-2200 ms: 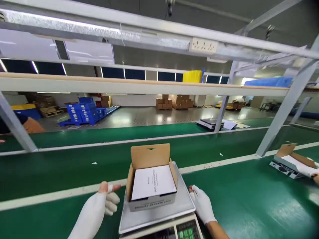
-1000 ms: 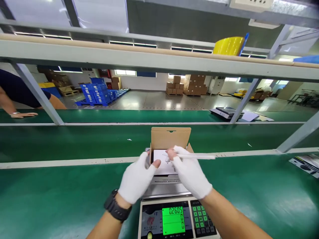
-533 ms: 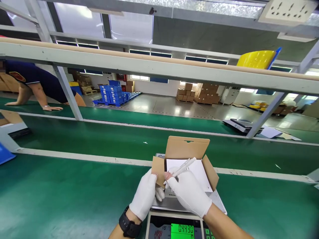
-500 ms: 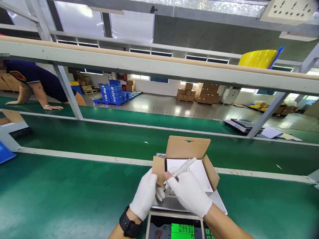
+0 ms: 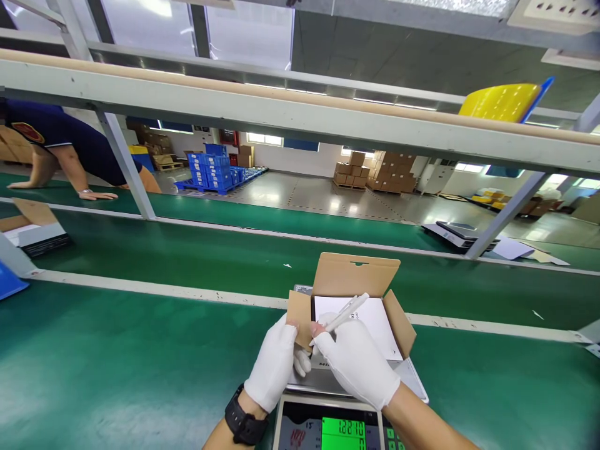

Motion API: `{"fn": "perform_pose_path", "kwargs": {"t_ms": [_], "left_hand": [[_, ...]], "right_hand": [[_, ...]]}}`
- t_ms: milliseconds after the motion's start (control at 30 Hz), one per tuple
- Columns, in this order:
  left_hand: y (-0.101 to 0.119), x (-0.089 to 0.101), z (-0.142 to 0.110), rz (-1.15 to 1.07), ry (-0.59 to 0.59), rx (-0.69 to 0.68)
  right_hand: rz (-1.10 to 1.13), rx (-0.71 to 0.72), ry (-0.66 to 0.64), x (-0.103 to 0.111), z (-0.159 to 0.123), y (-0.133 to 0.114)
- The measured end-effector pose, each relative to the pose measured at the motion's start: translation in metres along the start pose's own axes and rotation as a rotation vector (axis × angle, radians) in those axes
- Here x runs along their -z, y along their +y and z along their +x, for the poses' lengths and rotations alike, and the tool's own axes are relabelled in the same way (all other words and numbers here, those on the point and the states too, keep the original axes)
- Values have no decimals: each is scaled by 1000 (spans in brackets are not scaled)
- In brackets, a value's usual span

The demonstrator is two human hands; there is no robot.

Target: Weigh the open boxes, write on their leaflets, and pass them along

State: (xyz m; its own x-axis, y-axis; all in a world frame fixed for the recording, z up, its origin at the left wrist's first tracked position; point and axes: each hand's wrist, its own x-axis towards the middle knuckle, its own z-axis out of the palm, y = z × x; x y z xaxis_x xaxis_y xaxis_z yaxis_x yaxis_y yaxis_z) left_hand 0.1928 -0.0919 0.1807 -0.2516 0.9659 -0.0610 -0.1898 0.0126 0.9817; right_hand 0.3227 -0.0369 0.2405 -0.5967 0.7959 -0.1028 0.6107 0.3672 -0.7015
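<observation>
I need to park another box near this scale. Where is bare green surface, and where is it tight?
Bare green bench lies left of the left hand, up to the white strip. More lies right of the scale. It is crowded on the scale, where both hands, the right hand holding a pen, work at the open box.

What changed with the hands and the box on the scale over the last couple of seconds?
Both hands came in from the sides of the box. The left hand took hold of its left side flap, and the right hand now holds a white pen over the paper inside. The scale's green display shows a different reading. The box stayed open on the scale.
</observation>
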Motion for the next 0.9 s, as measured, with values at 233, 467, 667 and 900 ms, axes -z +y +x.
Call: {"fn": "perform_pose_path", "kwargs": {"t_ms": [233, 467, 667, 900], "left_hand": [[0, 0, 0, 6, 4, -1], [-1, 1, 1, 26, 9, -4], [-4, 2, 0, 38, -15, -35], [10, 4, -2, 192, 36, 45]], "right_hand": [[-25, -29, -16, 2, -2, -2], [-33, -60, 31, -2, 0, -1], [202, 58, 102, 0, -4, 4], [295, 157, 696, 19, -53, 45]]}}
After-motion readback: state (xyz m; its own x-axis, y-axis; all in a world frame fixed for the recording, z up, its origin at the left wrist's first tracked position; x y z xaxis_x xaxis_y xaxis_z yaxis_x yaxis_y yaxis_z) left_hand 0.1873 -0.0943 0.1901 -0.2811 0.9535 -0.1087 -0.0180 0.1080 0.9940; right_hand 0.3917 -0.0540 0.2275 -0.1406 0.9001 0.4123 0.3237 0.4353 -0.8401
